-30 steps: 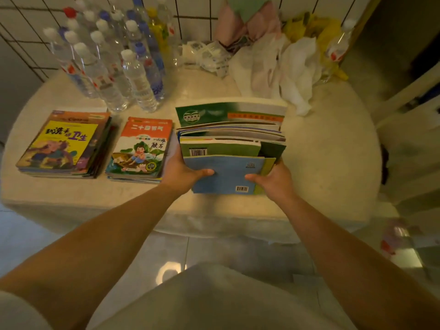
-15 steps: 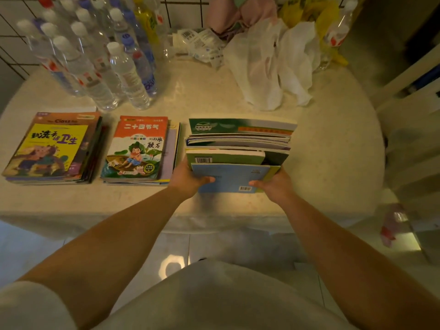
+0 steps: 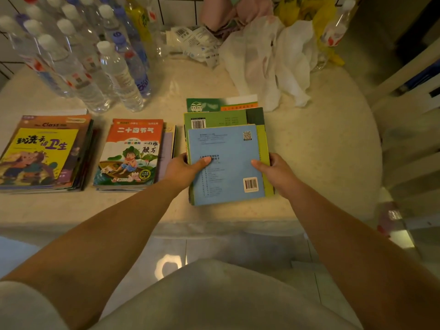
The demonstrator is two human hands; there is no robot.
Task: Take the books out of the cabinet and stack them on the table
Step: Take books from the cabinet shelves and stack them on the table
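Note:
A pile of thin books [image 3: 226, 148] with a blue back cover on top lies flat on the pale round table [image 3: 321, 151], near its front edge. My left hand [image 3: 184, 166] grips the pile's left side, thumb on the blue cover. My right hand [image 3: 273, 170] grips the right side, thumb on top as well. To the left lie two other stacks: one topped by an orange and white book [image 3: 132, 151], one topped by a yellow book [image 3: 40, 151]. The cabinet is out of view.
Several water bottles [image 3: 95, 63] stand at the table's back left. Crumpled white and yellow plastic bags [image 3: 281, 51] and packets lie at the back. A white chair [image 3: 409, 120] stands to the right. Tiled floor lies below the table edge.
The pile, tilted up on its edge before, now lies flat on the table with the blue cover facing up. Both hands stayed on its sides.

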